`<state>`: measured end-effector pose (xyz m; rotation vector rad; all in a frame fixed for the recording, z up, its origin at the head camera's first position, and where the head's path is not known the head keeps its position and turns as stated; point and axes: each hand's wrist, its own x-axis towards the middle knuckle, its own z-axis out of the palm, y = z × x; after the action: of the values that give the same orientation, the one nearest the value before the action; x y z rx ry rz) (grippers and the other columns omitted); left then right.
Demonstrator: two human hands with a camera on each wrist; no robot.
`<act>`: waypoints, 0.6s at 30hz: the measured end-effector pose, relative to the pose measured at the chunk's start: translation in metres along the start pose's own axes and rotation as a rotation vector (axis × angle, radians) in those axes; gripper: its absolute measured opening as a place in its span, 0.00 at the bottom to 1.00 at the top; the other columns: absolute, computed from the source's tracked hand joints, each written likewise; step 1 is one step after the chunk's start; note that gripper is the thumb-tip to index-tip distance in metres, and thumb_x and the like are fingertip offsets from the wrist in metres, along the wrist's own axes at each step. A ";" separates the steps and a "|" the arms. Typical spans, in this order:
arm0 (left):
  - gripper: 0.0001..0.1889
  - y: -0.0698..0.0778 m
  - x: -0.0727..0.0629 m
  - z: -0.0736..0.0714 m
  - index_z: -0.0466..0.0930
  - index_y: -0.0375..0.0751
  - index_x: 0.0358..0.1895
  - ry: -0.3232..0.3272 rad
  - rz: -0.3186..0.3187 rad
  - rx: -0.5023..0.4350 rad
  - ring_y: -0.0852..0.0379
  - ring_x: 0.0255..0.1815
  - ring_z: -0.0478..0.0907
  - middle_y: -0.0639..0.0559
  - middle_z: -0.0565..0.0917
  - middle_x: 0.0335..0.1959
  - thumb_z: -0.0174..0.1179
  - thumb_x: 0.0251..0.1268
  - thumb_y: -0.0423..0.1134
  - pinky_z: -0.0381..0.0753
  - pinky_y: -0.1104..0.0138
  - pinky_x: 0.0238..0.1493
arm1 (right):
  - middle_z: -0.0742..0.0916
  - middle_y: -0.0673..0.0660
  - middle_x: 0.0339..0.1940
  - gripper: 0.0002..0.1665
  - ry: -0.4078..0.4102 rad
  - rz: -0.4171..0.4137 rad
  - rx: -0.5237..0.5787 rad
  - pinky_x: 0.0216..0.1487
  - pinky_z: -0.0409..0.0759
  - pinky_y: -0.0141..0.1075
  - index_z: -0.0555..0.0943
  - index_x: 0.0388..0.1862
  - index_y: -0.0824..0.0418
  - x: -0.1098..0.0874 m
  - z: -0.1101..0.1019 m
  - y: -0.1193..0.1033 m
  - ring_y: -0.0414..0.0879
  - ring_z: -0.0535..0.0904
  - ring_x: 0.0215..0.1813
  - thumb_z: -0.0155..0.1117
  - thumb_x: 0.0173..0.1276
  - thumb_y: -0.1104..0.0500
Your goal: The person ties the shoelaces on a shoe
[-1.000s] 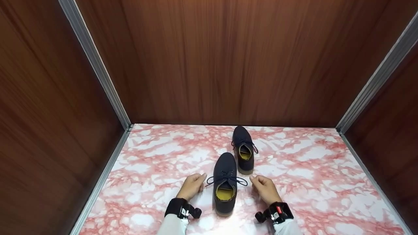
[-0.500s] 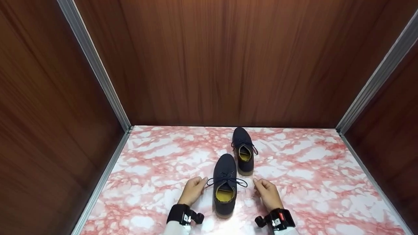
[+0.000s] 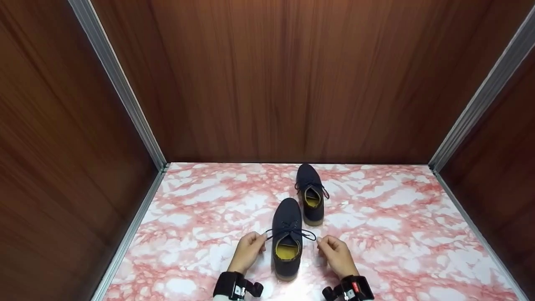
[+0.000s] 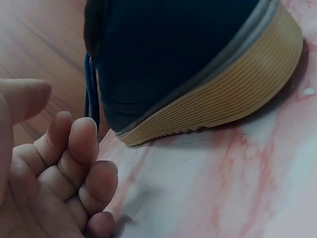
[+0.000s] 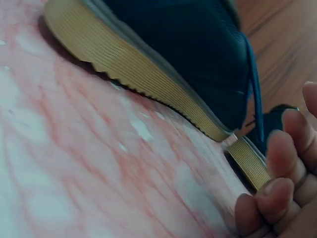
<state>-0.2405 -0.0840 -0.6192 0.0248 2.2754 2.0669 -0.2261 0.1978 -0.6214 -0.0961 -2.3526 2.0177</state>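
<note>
A dark navy lace-up shoe (image 3: 287, 217) with a yellow insole stands between my two hands, toe pointing away. Its shoelace (image 3: 290, 230) is tied in a bow, and the loops spread to both sides. My left hand (image 3: 246, 251) is at the tip of the left loop; in the left wrist view its thumb (image 4: 29, 96) is apart from the loosely curled fingers. At the right loop's end is my right hand (image 3: 336, 253), fingers loosely bent. The right wrist view shows nothing between them, with the lace (image 5: 255, 84) hanging close by.
The matching shoe (image 3: 311, 196) stands farther back and slightly right, its own laces tied. Both rest on a red-and-white marbled surface (image 3: 200, 217). Brown wood-grain panels (image 3: 267, 83) enclose the back and sides, with grey metal strips (image 3: 121, 83) at the corners.
Both hands have come slightly nearer to me in the head view. The right hand drew away from the bow, then moved back in towards its right loop. Neither shoe has visibly moved.
</note>
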 end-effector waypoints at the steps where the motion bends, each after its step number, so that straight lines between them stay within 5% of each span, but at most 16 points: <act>1: 0.19 0.000 -0.001 0.002 0.77 0.30 0.31 -0.012 0.005 0.002 0.59 0.26 0.73 0.51 0.80 0.24 0.60 0.77 0.44 0.72 0.71 0.30 | 0.82 0.54 0.23 0.19 -0.026 0.000 0.005 0.31 0.75 0.31 0.79 0.29 0.70 -0.001 0.001 -0.001 0.42 0.76 0.26 0.65 0.77 0.57; 9: 0.17 -0.003 -0.005 0.013 0.79 0.40 0.34 -0.130 0.004 0.106 0.60 0.33 0.78 0.59 0.80 0.27 0.62 0.75 0.51 0.76 0.70 0.41 | 0.86 0.60 0.27 0.19 -0.219 -0.031 -0.032 0.24 0.79 0.33 0.79 0.33 0.72 -0.005 0.011 -0.001 0.41 0.77 0.20 0.64 0.78 0.57; 18: 0.18 -0.003 -0.003 0.005 0.78 0.35 0.38 -0.201 0.008 0.102 0.61 0.34 0.73 0.58 0.77 0.28 0.62 0.75 0.49 0.72 0.70 0.40 | 0.87 0.63 0.36 0.15 -0.316 -0.038 -0.127 0.30 0.80 0.33 0.83 0.42 0.65 -0.006 0.013 -0.004 0.40 0.78 0.26 0.67 0.75 0.52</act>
<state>-0.2373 -0.0799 -0.6220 0.2365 2.2572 1.8559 -0.2208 0.1842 -0.6197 0.2830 -2.6410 1.9909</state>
